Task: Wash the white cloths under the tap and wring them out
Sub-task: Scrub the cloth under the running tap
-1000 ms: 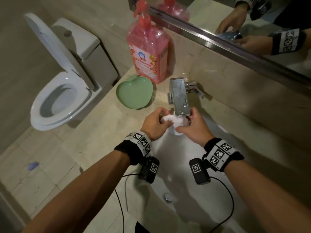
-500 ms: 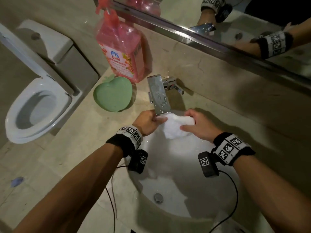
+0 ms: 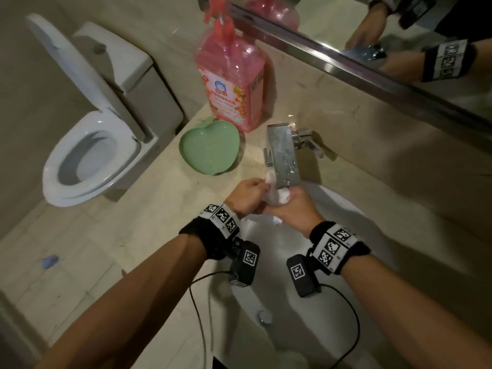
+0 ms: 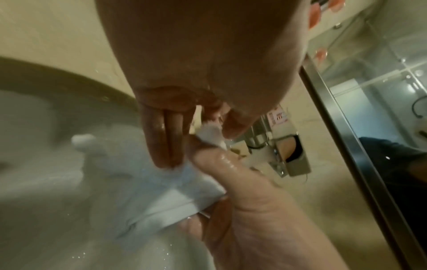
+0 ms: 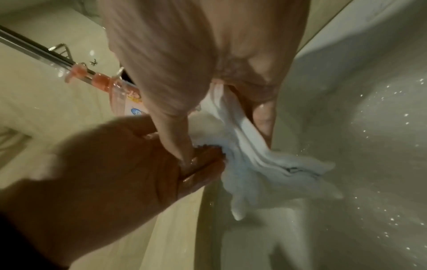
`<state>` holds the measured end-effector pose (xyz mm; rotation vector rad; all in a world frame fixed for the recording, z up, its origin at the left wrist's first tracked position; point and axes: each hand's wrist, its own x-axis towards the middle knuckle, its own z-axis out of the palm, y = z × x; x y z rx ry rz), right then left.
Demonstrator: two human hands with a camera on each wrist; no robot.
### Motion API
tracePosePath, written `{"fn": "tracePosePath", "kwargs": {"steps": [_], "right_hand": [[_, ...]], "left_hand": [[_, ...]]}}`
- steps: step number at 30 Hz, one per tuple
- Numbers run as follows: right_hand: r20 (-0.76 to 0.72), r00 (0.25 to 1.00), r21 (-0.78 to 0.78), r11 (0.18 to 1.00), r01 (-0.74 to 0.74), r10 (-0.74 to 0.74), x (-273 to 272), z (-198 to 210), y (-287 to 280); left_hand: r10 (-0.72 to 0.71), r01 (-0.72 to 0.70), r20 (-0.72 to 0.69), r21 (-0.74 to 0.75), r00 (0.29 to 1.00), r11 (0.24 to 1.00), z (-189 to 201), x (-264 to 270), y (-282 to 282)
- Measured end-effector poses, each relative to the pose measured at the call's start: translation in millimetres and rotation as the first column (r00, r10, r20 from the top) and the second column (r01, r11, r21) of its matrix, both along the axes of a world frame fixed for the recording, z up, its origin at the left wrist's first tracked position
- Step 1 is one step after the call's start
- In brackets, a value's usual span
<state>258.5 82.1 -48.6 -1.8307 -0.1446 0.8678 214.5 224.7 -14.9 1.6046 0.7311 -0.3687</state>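
A wet white cloth (image 3: 278, 197) is bunched up just under the spout of the chrome tap (image 3: 283, 155), over the white basin (image 3: 298, 336). My left hand (image 3: 254, 189) pinches its left end, thumb against fingers (image 4: 166, 144), with a tuft of cloth (image 4: 209, 133) showing between them. My right hand (image 3: 291, 206) grips the other end, thumb (image 5: 175, 138) pressing the cloth (image 5: 256, 164) against its fingers. The two hands touch each other. The rest of the cloth (image 4: 148, 184) hangs down into the basin. Whether water is running I cannot tell.
A pink soap bottle (image 3: 234, 83) and a green heart-shaped dish (image 3: 210, 149) stand on the counter left of the tap. The toilet (image 3: 90, 155) is at the far left, with its lid up. A mirror (image 3: 372, 27) runs above the backsplash. The drain (image 3: 265, 316) lies near me.
Half a second ago the cloth was stretched wider between my hands. They have come together and the cloth is bunched under the spout again.
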Motion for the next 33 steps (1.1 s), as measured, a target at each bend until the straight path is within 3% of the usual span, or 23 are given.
{"fn": "tracePosePath", "kwargs": {"steps": [3,7,9,11,14,17,19,21,22,24,25,30,33], "right_hand": [[-0.021,0.998,0.017,0.998,0.059,-0.058,3,-4,8],[-0.037,0.992,0.08,0.989,0.125,-0.122,17,-2,7],[-0.073,0.991,0.086,0.989,0.121,-0.115,23,0,2],[-0.149,0.981,0.147,0.978,0.145,-0.123,27,1,-7],[-0.281,0.948,0.253,0.941,0.225,-0.151,29,2,-24],[-0.429,0.879,0.354,0.857,0.375,-0.208,35,2,-41],[-0.46,0.865,0.387,0.832,0.397,-0.199,38,2,-49],[-0.41,0.9,0.4,0.858,0.323,-0.148,39,4,-55],[-0.348,0.931,0.367,0.897,0.247,-0.114,40,6,-57],[-0.222,0.975,0.19,0.98,0.06,-0.017,43,8,-60],[-0.197,0.98,0.093,0.996,-0.012,0.03,45,8,-61],[-0.221,0.961,-0.108,0.975,-0.195,0.167,44,8,-53],[-0.034,0.934,-0.259,0.899,-0.353,0.357,41,8,-39]], "left_hand": [[-0.049,0.05,0.009,-0.117,0.999,0.992,2,-11,10],[-0.2,0.178,0.193,0.124,0.96,0.976,-9,-14,23],[-0.307,0.274,0.253,0.158,0.917,0.949,-11,-7,22],[-0.385,0.349,0.241,0.182,0.891,0.919,-17,3,20],[-0.507,0.465,0.1,0.28,0.856,0.84,-24,18,17],[-0.495,0.463,0.227,0.18,0.839,0.868,-32,20,4],[-0.438,0.42,0.273,0.126,0.856,0.899,-37,19,-6],[-0.44,0.424,0.215,0.118,0.872,0.898,-38,20,-13],[-0.495,0.462,0.142,0.21,0.857,0.861,-38,22,-16],[-0.621,0.542,-0.035,0.529,0.783,0.654,-39,26,-16],[-0.642,0.536,-0.061,0.614,0.764,0.58,-38,27,-17],[-0.624,0.535,-0.136,0.671,0.77,0.513,-22,33,-21],[-0.593,0.544,-0.209,0.695,0.778,0.469,-25,30,-22]]}}
